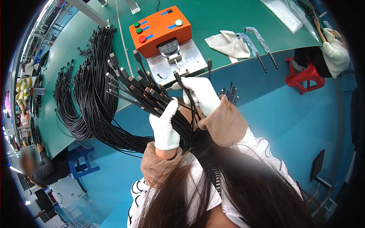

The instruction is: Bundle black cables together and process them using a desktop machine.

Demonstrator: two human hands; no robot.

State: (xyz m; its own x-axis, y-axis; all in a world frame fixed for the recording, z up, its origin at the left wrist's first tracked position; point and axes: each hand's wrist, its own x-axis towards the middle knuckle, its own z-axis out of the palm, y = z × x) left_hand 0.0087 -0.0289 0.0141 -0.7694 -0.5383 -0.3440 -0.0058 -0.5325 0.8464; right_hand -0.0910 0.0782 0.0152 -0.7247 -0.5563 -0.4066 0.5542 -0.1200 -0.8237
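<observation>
Both my hands wear white gloves. My left hand point(164, 127) is closed around a thick bundle of black cables point(142, 97) whose connector ends fan out up and to the left. My right hand point(200, 94) pinches one single black cable point(179, 79) from that bundle, its plug pointing up at the metal base plate point(192, 57) of an orange tester box point(159, 28) with a small digital gauge point(168, 46) on the green bench.
More black cable bunches point(85, 87) drape over the green bench point(228, 15) at left. A white cloth point(228, 43) and bagged cables point(258, 41) lie at right. Other people sit at the far right point(334, 49) and lower left point(42, 167). A red stool point(304, 76) and a blue stool point(81, 159) stand on the blue floor.
</observation>
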